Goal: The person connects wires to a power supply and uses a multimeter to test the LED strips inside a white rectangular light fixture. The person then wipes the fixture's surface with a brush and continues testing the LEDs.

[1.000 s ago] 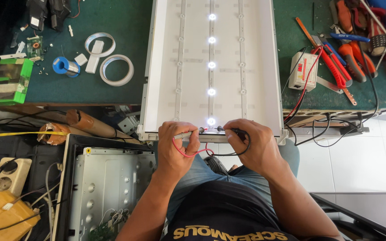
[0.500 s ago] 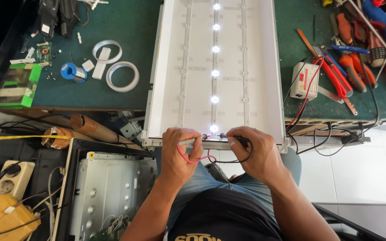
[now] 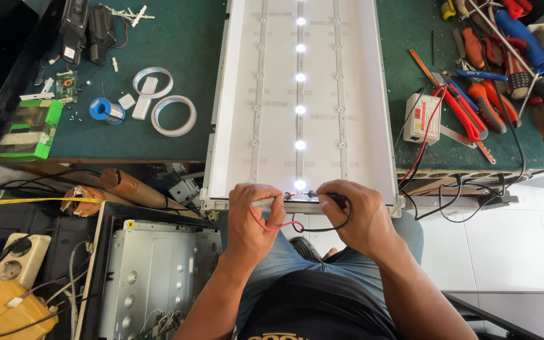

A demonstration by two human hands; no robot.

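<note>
A long white backlight panel (image 3: 360, 113) lies on the green workbench, running away from me. Its middle LED strip (image 3: 300, 94) is lit, with several bright dots in a row. My left hand (image 3: 256, 214) pinches a red-wired probe (image 3: 266, 223) against the near end of that strip. My right hand (image 3: 357, 214) presses a black-wired probe (image 3: 332, 203) to the same end, just right of the nearest lit dot. Both hands rest on the panel's near edge, a few centimetres apart.
A small white tester box (image 3: 422, 118) with red and black leads sits right of the panel, beside screwdrivers and pliers (image 3: 498, 82). Tape rolls (image 3: 173, 115), a solder spool (image 3: 103, 109) and a green box (image 3: 29, 129) lie left. A metal chassis (image 3: 152, 277) and power strip (image 3: 17, 261) sit below.
The view has shifted slightly, so the panel and hands sit lower in frame. Both hands stay on the strip's near end with the probes, and the LEDs remain lit.
</note>
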